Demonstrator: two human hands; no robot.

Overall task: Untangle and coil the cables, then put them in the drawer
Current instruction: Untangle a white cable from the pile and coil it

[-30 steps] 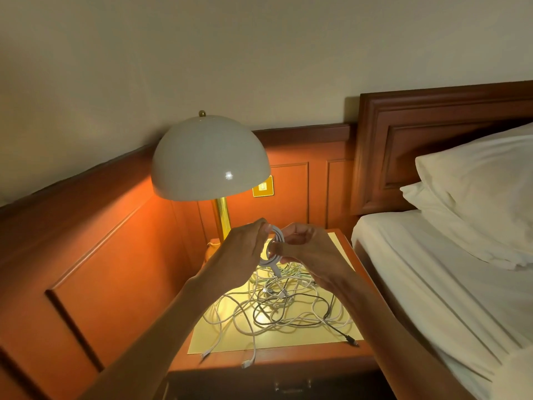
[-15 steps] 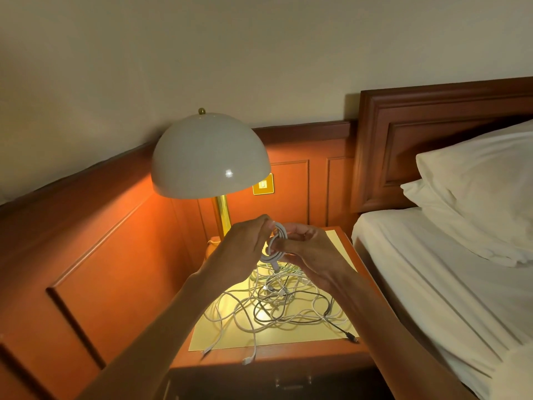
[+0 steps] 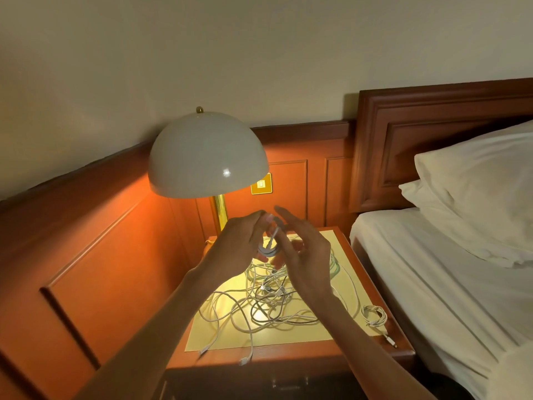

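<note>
1. A person's left hand [image 3: 238, 246] grips a small white coil [image 3: 267, 251] of cable above the back of a wooden nightstand [image 3: 288, 355]. Its fingers curl round the loops, and one loose end of the coil points up between the two hands.
2. The right hand [image 3: 305, 255] hangs just beside the coil on its right, fingers stretched out and spread, blurred. Whether its thumb touches the loops cannot be told.
3. Directly below both hands, a tangle of cables [image 3: 268, 301], white and dark, sprawls over the yellow mat [image 3: 302, 334] on the nightstand. Two plug ends trail past the mat's front edge.
4. A separate bundled cable [image 3: 374, 314] lies at the mat's right edge, well apart from the hands and near the bed [image 3: 432, 284].
5. A lit dome lamp [image 3: 207, 157] stands behind the hands.
</note>
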